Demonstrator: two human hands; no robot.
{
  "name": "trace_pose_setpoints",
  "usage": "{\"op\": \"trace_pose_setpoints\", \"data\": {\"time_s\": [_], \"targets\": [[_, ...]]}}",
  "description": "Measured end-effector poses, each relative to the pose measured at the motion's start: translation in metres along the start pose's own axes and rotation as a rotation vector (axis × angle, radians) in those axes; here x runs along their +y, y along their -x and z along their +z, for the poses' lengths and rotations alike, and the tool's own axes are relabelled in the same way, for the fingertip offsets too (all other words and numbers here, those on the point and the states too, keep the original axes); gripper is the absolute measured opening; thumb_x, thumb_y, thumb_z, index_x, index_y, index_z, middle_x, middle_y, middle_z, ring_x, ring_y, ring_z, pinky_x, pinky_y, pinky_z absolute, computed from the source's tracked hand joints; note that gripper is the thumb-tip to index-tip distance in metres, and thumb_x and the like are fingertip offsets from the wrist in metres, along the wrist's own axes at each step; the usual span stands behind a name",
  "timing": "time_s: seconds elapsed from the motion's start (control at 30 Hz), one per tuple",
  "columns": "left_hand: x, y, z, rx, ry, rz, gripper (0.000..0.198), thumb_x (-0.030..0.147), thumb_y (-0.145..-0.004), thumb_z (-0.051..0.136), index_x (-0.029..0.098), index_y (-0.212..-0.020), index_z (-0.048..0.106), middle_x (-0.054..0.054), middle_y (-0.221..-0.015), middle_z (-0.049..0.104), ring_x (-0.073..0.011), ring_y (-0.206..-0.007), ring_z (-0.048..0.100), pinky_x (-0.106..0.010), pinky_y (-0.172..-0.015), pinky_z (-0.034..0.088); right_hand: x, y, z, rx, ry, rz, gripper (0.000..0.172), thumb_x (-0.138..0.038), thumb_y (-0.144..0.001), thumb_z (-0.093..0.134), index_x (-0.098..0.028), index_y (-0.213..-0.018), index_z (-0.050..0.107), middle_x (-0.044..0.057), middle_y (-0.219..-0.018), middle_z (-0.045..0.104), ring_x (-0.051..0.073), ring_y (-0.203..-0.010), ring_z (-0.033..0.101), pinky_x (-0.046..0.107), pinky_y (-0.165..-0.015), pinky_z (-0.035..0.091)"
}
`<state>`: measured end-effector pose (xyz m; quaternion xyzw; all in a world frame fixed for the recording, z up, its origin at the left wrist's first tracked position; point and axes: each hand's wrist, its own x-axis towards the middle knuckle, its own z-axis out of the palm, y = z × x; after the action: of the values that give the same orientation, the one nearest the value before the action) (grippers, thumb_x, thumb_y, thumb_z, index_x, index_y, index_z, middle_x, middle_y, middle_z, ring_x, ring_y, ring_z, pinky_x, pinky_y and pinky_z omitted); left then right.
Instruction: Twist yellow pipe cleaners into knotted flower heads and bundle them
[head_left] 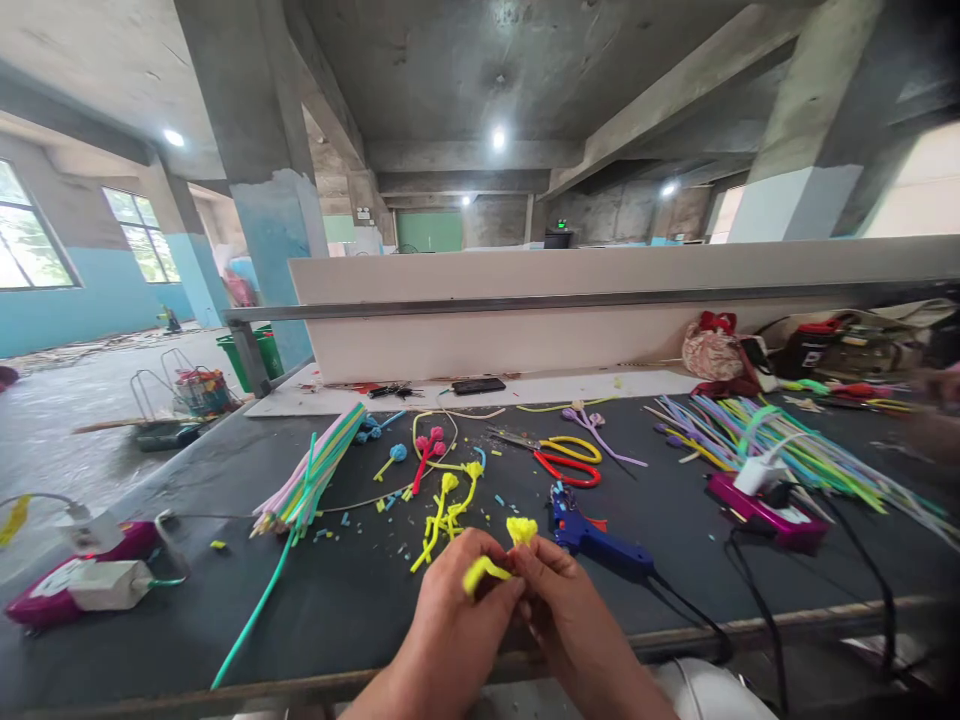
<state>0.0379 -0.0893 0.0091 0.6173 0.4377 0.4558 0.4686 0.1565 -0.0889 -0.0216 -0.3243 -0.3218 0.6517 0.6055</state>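
Note:
Close to the table's front edge, my left hand (465, 600) and my right hand (559, 590) meet, fingers pinched together. Between them is a yellow pipe cleaner (484, 574), one end curling over my left fingers. Its bunched yellow head (522, 530) sticks up above my right fingertips. Just beyond lie several yellow pipe-cleaner flowers (448, 500) with stems. A blue glue gun (592, 535) rests right of my right hand. Behind it are scissors (562, 458) with one yellow and one red handle, blades apart.
Pipe-cleaner bundles lie at left (322, 470) and right (780, 450). Pink flowers (431, 447), blue flowers (397, 453) and purple flowers (589, 417) sit between. Purple power strips stand left (45, 590) and right (772, 510), with trailing cords. A phone (478, 386) lies by the back board. Someone's blurred hand (930, 405) shows far right.

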Motion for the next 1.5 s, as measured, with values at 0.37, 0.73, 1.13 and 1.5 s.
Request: {"op": "trace_pose_setpoints", "data": {"time_s": [0.37, 0.73, 1.13, 1.5], "targets": [[-0.02, -0.008, -0.006, 0.075, 0.098, -0.195, 0.021, 0.035, -0.071, 0.062, 0.016, -0.065, 0.056, 0.005, -0.046, 0.051, -0.0089, -0.038, 0.044, -0.019, -0.036, 0.035, 0.005, -0.005, -0.001, -0.122, 0.042, 0.039, 0.02, -0.034, -0.076, 0.069, -0.015, -0.074, 0.067, 0.0, -0.065, 0.06, 0.011, -0.057, 0.054, 0.023, -0.056, 0.042], [-0.024, -0.006, -0.01, 0.061, 0.204, -0.19, 0.028, 0.04, -0.071, 0.063, 0.017, -0.063, 0.05, 0.005, -0.045, 0.051, -0.0084, -0.039, 0.046, -0.019, -0.038, 0.04, 0.006, -0.003, 0.003, -0.087, 0.051, 0.036, 0.02, -0.034, -0.074, 0.071, -0.015, -0.075, 0.067, -0.001, -0.065, 0.058, 0.009, -0.054, 0.048, 0.02, -0.053, 0.039], [-0.029, 0.003, -0.015, 0.001, -0.309, 0.409, 0.017, 0.019, -0.085, 0.048, 0.018, -0.073, 0.061, -0.007, -0.076, 0.063, -0.0163, -0.071, 0.058, -0.025, -0.068, 0.045, 0.016, -0.006, -0.004, 0.006, 0.239, -0.002, 0.035, -0.049, -0.067, 0.071, -0.017, -0.068, 0.056, -0.006, -0.06, 0.047, 0.009, -0.053, 0.04, 0.021, -0.051, 0.032], [-0.029, 0.014, -0.024, 0.003, -0.231, 0.312, 0.014, 0.019, -0.082, 0.05, 0.018, -0.083, 0.063, -0.006, -0.082, 0.065, -0.0172, -0.077, 0.059, -0.025, -0.072, 0.045, 0.01, 0.003, 0.007, -0.058, -0.004, 0.123, 0.027, -0.037, -0.068, 0.074, -0.017, -0.065, 0.057, -0.004, -0.059, 0.049, 0.009, -0.055, 0.042, 0.019, -0.053, 0.034]]}}
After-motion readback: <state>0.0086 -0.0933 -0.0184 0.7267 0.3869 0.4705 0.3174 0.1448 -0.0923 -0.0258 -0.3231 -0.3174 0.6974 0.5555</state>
